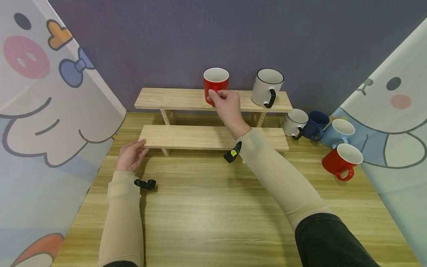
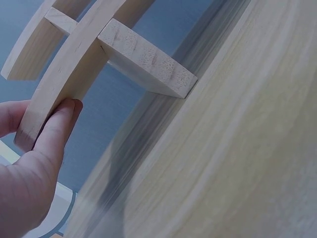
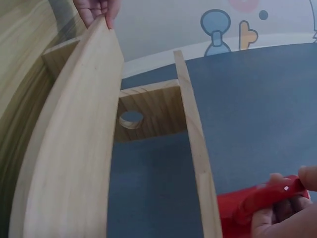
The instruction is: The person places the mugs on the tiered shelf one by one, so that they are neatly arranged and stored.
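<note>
A red mug [image 1: 208, 86] with a white inside stands upright on the upper tier of a two-tier wooden shelf [image 1: 173, 99]. My right hand [image 1: 231, 107] pinches its handle, as the right wrist view also shows with the red handle [image 3: 270, 198] between thumb and fingers. To its right on the same tier is a white mug [image 1: 261, 91] with a black rim and black handle. At the lower tier's left end my left hand [image 1: 129, 155] grips the board [image 2: 74, 64], fingers on its underside in the left wrist view.
Right of the shelf, on the wood-grain table [image 1: 200, 207], a white mug [image 1: 291, 126], a dark blue mug [image 1: 315, 124], a light blue mug [image 1: 335, 133] and another red mug [image 1: 337, 163] form a slanting row. A dark wall [image 1: 166, 44] stands behind the shelf.
</note>
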`<state>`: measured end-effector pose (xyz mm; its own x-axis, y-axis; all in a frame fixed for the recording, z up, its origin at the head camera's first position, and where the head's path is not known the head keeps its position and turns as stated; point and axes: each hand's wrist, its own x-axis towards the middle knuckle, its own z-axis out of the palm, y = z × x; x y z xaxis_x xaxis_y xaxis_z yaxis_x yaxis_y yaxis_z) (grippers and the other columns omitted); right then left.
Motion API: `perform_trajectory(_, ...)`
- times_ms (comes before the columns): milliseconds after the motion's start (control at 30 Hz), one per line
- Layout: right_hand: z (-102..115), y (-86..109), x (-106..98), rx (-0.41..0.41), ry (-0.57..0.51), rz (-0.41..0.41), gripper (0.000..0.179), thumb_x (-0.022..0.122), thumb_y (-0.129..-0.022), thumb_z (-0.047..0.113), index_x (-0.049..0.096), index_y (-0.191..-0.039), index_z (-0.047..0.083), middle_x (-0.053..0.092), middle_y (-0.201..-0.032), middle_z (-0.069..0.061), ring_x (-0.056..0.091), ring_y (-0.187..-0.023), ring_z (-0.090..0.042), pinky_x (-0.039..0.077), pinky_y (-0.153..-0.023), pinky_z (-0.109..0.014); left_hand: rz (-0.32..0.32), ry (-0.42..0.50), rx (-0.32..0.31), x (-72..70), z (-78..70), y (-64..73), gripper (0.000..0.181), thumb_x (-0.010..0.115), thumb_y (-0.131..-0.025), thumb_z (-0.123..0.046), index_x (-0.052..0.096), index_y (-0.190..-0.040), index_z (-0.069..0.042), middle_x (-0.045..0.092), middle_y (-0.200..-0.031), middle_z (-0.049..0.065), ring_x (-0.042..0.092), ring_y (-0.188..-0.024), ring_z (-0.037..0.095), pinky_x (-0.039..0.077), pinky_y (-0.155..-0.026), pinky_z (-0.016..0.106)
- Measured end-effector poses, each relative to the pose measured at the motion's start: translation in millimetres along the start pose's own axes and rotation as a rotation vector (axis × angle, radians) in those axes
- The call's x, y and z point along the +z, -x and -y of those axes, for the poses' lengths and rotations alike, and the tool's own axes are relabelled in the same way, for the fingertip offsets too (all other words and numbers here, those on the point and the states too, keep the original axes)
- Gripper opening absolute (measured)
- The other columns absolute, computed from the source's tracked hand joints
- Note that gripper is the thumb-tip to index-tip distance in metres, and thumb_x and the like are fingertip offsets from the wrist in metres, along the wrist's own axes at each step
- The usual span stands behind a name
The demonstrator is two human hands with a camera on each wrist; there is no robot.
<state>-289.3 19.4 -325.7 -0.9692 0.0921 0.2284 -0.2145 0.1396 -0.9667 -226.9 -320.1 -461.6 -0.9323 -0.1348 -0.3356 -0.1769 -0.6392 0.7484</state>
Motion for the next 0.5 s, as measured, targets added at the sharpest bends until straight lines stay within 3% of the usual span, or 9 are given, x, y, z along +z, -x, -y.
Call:
perform_trajectory(167,0.9,0.9,-9.7,-0.015,0.082,0.047,0.032,0.073,-0.098,0.03,0.077,-0.101,-0.001,0.072,-0.097,-0.009,0.065,-0.093,-0.02,0.06,-0.078,-0.029,0.001,0.013,-0.002,-0.6,-0.7,0.4,0.021,0.067,-0.097,0.005,0.056,-0.114,0.004,0.068,-0.098,0.014,0.071,-0.084,0.019,0.059,-0.085,0.024)
perform_trajectory(500,0.4,14.9,-31.1,-0.105,0.128,0.077,0.027,0.075,-0.097,0.024,0.076,-0.111,0.001,0.073,-0.1,-0.005,0.064,-0.091,-0.017,0.058,-0.079,-0.03,0.01,0.021,-0.012,0.3,-2.1,2.5,0.016,0.068,-0.096,0.005,0.06,-0.109,0.005,0.068,-0.094,0.014,0.07,-0.08,0.019,0.061,-0.08,0.024)
